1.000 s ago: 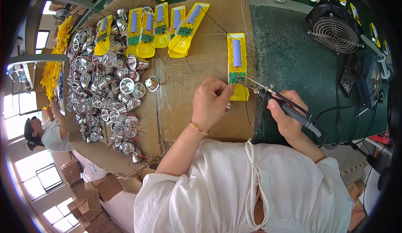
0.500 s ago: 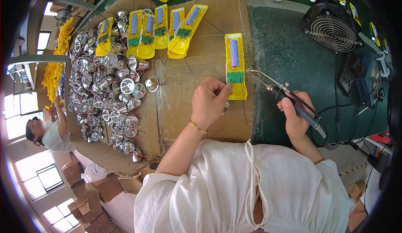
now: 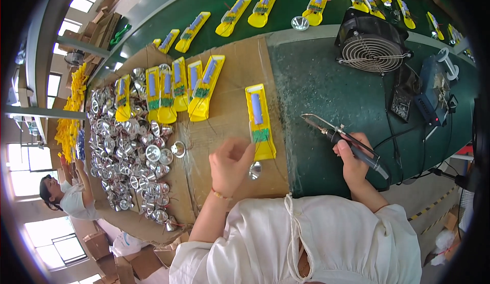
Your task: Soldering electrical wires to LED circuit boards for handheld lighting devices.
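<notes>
My right hand (image 3: 352, 157) grips a soldering iron (image 3: 356, 150) with a thin metal tube along it; its tip points up and left, apart from the work. A yellow plastic housing (image 3: 264, 150) lies on the cardboard, holding a purple cylindrical battery (image 3: 256, 109) and a small green circuit board (image 3: 261, 135). My left hand (image 3: 228, 169) is beside the housing's lower left edge, fingers curled and smeared by motion; whether they hold anything is unclear. Just below the housing sits a shiny cone-shaped reflector (image 3: 255, 170).
A heap of silvery reflectors (image 3: 122, 151) covers the left, with several filled yellow housings (image 3: 206, 87) at its far edge. More housings line the far green surface. At the right stand a black fan (image 3: 372, 49) and a blue soldering station (image 3: 433, 100). Another person (image 3: 71, 194) is at far left.
The whole view has shifted, so the bench appears lower and more to the left. The iron's tip has drawn away rightward from the circuit board. My left hand has backed slightly off the board.
</notes>
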{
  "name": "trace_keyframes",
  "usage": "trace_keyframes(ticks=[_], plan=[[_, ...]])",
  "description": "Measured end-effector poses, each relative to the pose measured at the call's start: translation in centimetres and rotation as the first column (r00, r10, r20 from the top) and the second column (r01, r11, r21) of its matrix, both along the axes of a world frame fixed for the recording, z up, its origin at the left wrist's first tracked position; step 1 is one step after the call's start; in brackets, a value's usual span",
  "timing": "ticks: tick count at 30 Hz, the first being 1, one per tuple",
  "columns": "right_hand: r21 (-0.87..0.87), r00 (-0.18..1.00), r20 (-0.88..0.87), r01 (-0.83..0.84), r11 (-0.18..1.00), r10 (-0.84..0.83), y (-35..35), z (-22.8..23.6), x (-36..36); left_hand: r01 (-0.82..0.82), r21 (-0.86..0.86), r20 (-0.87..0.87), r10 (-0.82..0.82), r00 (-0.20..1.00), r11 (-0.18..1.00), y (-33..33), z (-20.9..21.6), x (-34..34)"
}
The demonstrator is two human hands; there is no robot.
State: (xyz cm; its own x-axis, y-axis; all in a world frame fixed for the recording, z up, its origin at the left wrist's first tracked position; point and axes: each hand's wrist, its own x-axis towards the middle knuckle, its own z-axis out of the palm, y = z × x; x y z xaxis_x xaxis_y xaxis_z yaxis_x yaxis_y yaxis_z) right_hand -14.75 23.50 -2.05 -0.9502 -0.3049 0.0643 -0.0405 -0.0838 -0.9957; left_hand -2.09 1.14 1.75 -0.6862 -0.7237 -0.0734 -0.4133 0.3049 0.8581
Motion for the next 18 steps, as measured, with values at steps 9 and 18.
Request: trace_keyframes(ticks=[9,18], plan=[[0.075,0.992,0.126,0.004,0.997,-0.013,-0.2,-0.3,-0.6,0.538,-0.328,0.344,-0.432,0.834,0.777,-5.6,2.7,-12.3],[0.065,0.988,0.150,0.030,0.997,-0.039,-0.5,-1.0,-0.8,0.275,-0.596,0.155,-0.227,0.961,0.754,-12.2,4.0,-33.2]])
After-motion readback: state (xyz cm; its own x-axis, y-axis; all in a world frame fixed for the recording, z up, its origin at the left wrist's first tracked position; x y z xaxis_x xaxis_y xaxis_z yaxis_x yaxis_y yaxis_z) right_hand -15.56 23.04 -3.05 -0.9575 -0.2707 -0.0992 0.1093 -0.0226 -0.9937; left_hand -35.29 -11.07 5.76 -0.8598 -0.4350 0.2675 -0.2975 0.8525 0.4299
